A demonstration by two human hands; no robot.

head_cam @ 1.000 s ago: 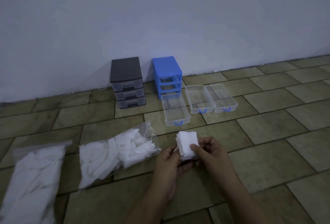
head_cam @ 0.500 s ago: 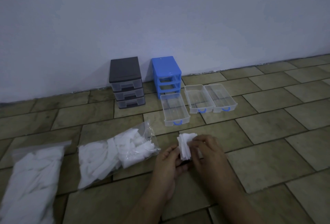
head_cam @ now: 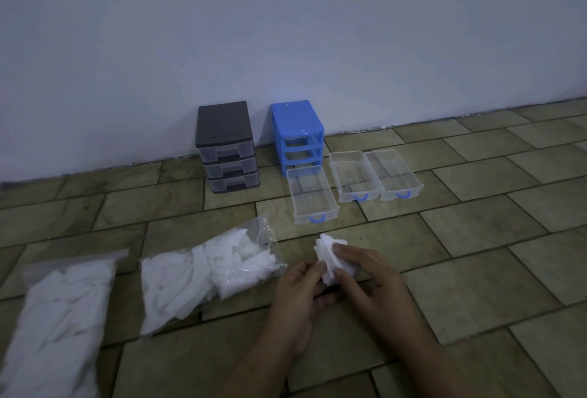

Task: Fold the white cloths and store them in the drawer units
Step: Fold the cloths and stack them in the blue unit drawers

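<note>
While hands (head_cam: 333, 283) pinch cloths (head_cam: 330, 254), bags (head_cam: 203, 273) lie beside.

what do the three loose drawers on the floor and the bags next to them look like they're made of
The three loose drawers: probably clear rigid plastic, since the floor tiles show through their walls, with opaque blue handles. The two bags: apparently thin transparent plastic film, glossy and creased, with white cloths visible inside.
</note>
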